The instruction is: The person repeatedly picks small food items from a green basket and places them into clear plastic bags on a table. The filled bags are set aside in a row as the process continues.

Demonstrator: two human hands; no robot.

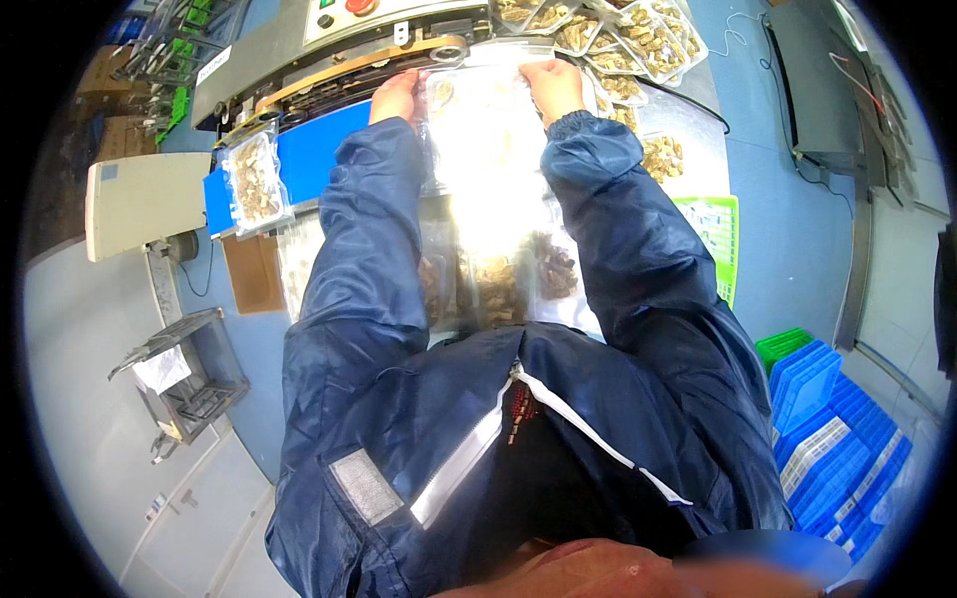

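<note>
A clear plastic bag (439,149) lies stretched out in front of me, its middle washed out by bright light. My left hand (397,98) is closed on the bag's upper left edge, close to the sealing machine (374,55). On the opposite side, my right hand (554,90) is closed on the upper right edge. The glare hides most of what the bag contains. Nearer my body are more clear bags (498,284) with brown dried pieces. Another filled clear bag (256,177) rests at the left end of the blue conveyor belt (324,140).
Several clear trays of dried brown pieces (648,45) crowd the table's far right. A bright green basket (726,244) stands by my right arm. Stacked blue crates (837,448) are at the lower right. A metal stand (189,379) is on the left.
</note>
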